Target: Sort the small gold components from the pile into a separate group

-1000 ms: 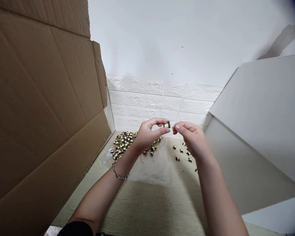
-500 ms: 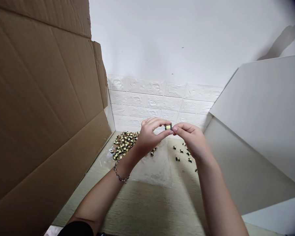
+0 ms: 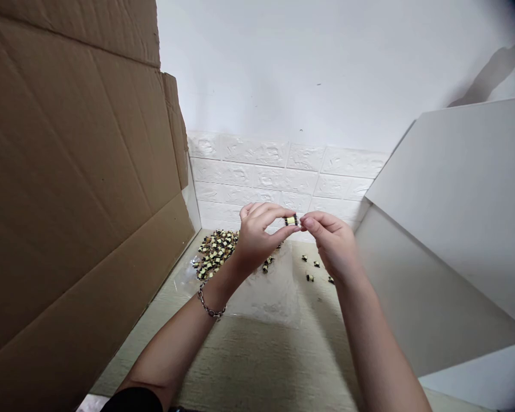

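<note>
My left hand (image 3: 256,240) holds a small yellow-taped component with black ends (image 3: 290,221) between thumb and forefinger, up above the table. It looks like a tiny wound transformer. My right hand (image 3: 332,246) has its thumb and forefinger pinched together at the component's right end, and I cannot tell if they grip it. Below and left of my hands lies a heap of similar components (image 3: 214,255). A few loose ones (image 3: 310,277) lie on the table to the right, partly hidden behind my right hand.
A clear plastic sheet (image 3: 261,292) lies on the pale wood-grain table (image 3: 257,355). A cardboard panel (image 3: 77,171) stands at the left, a white panel (image 3: 450,223) at the right, and a white brick-pattern wall (image 3: 278,177) at the back. A chain bracelet (image 3: 209,303) circles my left wrist.
The component has turned slightly in my left hand's fingers. My right hand has shifted slightly left, now covering more of the loose components at the right.
</note>
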The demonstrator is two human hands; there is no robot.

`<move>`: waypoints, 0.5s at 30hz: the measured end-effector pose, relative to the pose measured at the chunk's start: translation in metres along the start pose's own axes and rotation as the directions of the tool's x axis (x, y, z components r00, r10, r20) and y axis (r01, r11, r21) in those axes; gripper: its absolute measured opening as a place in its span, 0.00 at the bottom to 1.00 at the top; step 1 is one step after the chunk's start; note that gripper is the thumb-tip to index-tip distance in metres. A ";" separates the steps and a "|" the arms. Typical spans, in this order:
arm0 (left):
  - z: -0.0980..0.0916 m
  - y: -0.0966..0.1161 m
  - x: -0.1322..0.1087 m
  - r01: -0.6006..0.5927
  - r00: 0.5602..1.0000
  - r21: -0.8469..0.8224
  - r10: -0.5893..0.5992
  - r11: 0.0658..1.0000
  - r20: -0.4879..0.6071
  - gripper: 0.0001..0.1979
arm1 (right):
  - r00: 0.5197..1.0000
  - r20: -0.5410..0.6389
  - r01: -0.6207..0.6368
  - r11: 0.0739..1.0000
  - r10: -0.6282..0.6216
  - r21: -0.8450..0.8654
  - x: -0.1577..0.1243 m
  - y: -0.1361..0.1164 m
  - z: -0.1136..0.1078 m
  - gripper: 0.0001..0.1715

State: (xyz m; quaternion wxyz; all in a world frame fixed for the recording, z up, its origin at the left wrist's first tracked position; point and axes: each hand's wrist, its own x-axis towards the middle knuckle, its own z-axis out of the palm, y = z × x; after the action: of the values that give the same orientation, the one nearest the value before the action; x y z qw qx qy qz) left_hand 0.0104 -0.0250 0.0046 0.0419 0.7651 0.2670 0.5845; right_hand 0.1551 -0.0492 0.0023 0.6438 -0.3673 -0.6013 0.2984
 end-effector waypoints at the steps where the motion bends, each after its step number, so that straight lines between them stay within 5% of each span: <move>1: 0.000 0.000 0.000 -0.001 1.000 -0.009 0.001 1.000 -0.015 0.08 | 1.000 0.010 0.002 1.000 -0.002 0.022 0.000 0.002 0.002 0.08; 15: 0.000 0.001 0.000 -0.004 0.999 -0.025 0.003 1.000 -0.046 0.08 | 1.000 -0.021 -0.013 0.994 0.015 0.105 -0.001 0.007 0.008 0.08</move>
State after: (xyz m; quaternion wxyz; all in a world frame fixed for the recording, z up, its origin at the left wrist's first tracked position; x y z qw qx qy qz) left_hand 0.0102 -0.0259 0.0046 0.0445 0.7514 0.2591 0.6052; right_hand 0.1480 -0.0447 -0.0040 0.6664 -0.3405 -0.5755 0.3299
